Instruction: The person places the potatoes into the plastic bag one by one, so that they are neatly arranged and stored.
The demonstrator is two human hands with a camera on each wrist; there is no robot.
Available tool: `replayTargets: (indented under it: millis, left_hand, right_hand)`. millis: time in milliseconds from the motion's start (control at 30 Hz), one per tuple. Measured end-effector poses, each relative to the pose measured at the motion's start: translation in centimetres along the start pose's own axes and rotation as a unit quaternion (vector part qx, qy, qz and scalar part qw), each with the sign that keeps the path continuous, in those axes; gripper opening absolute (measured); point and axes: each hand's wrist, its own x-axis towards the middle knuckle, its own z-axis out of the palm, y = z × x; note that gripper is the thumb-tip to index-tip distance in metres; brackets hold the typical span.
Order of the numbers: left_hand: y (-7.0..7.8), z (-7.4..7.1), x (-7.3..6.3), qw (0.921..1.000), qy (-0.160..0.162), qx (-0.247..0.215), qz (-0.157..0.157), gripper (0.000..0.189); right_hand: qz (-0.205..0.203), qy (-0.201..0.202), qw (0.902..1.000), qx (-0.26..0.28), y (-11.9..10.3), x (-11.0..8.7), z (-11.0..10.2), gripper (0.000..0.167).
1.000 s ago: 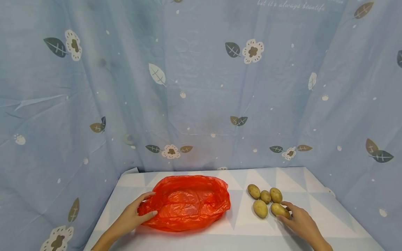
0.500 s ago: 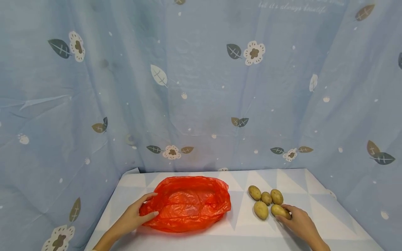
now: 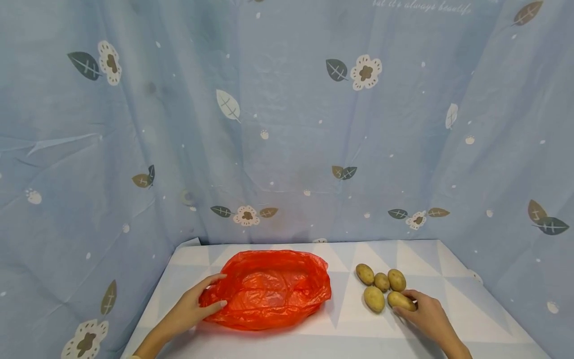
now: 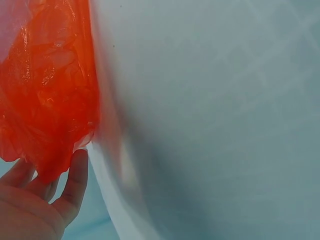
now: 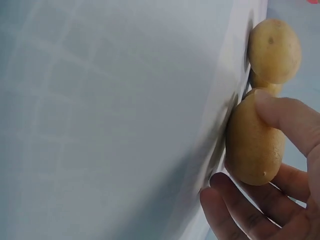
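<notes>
A thin red plastic bag [image 3: 269,291] lies spread with its mouth facing up, left of the table's middle in the head view. My left hand [image 3: 188,308] is at its left end, thumb and fingers spread around that end; in the left wrist view the thumb [image 4: 76,175] is at the bag's edge. To the right, my right hand [image 3: 429,316] holds a yellow-brown potato [image 3: 400,300] between thumb and fingers. The right wrist view shows the thumb over the end of this potato [image 5: 254,142]. The potato sits very low, at the tabletop.
Several other potatoes lie close together: one at the front [image 3: 374,298], a small one [image 3: 382,282], one at the back left [image 3: 365,274] and one at the back right [image 3: 396,280]. A blue patterned curtain [image 3: 287,124] hangs around the white and pale-blue table [image 3: 345,326].
The head view has shifted slightly. Both hands, the bag and the potatoes stay in practically the same places.
</notes>
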Motion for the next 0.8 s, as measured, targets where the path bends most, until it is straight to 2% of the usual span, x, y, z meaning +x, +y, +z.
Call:
replayTargets:
  millis: [200,467,800]
  left_hand:
    - [-0.16,-0.03,0.09,0.9999,0.004,0.012,0.004,0.067]
    - [0.05,0.11,-0.14,1.0,0.008,0.002,-0.005,0.072]
    - [-0.3,-0.1,0.3,1.0,0.006,-0.001,-0.001,0.072]
  right_hand:
    - [0.008,-0.014,0.9999,0.005,-0.23,0.22,-0.07,0.065]
    - [0.01,-0.001,0.9999,0.007,0.07,0.16,0.29,0.061]
    - [0.021,-0.001,0.9997,0.01,-0.32,0.1,-0.32,0.068]
